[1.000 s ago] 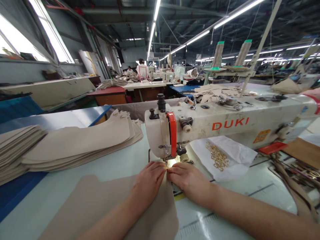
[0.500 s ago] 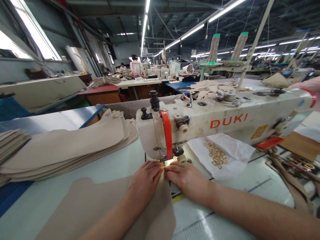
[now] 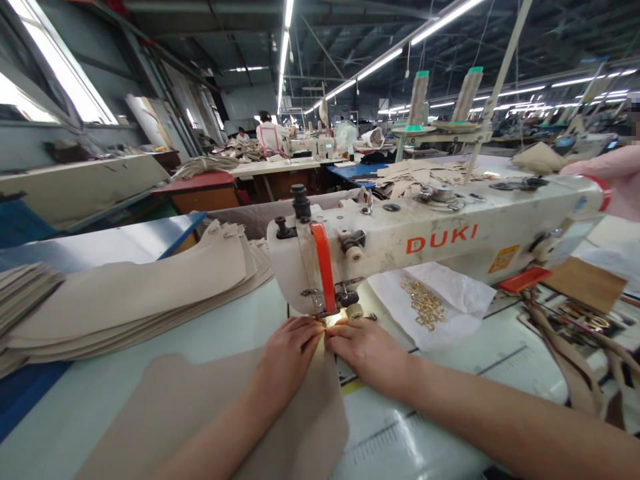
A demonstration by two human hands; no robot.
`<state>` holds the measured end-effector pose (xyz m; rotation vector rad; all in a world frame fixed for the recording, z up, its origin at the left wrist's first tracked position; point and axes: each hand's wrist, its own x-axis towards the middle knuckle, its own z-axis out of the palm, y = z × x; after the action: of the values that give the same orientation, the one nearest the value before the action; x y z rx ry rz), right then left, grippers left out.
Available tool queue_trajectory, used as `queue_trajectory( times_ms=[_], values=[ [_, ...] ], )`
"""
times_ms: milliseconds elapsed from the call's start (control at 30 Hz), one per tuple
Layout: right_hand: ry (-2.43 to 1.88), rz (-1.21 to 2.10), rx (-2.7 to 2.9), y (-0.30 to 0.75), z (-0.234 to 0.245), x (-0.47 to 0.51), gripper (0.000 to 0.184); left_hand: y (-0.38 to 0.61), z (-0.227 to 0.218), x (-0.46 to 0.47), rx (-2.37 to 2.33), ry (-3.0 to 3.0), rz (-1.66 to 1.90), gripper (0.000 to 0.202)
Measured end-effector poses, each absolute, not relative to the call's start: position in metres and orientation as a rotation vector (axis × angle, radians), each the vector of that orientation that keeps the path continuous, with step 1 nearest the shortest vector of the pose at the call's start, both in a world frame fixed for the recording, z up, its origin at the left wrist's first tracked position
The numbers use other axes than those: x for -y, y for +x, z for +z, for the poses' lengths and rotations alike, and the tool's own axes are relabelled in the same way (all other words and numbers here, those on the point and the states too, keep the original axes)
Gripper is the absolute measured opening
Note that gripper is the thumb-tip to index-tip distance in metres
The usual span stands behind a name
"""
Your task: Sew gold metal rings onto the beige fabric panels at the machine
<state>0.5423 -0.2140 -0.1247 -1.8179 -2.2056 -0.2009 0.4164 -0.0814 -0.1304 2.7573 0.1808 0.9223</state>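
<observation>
Two stacks of cut beige pieces (image 3: 125, 293) lie at the left of the pale counter (image 3: 225, 320), fanned, edges offset, the nearer stack partly over a blue surface. Right of these, near the front edge: one beige panel (image 3: 200, 407), flat, matte, smooth, uniform tan, with a rounded notch on its upper left outline; its far right corner runs up to the needle area. Left hand (image 3: 290, 350) lies on top of that corner, fingers curled, tips pressed on the panel's edge just under the machine head. Right hand (image 3: 367, 350) comes in from the right, knuckles up, fingertips meeting the left fingertips and pinching the same edge; the exact grip is hidden by the fingers. Directly behind: a white sewing machine (image 3: 440, 233), worn, marked DUKI in orange, lamp lit over the needle. Further right, under its arm, white paper (image 3: 450, 300) carrying small gold rings (image 3: 424, 308). Far right: loose tan straps (image 3: 565, 347).
</observation>
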Motion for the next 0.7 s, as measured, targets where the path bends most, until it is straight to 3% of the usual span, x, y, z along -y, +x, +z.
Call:
queue_trajectory(
  times_ms=[700],
  values=[
    [-1.710, -0.301, 2.352, 0.538, -0.123, 0.228, 0.010, 0.399, -0.135, 0.084, 0.049, 3.079, 0.628, 0.034]
  ],
)
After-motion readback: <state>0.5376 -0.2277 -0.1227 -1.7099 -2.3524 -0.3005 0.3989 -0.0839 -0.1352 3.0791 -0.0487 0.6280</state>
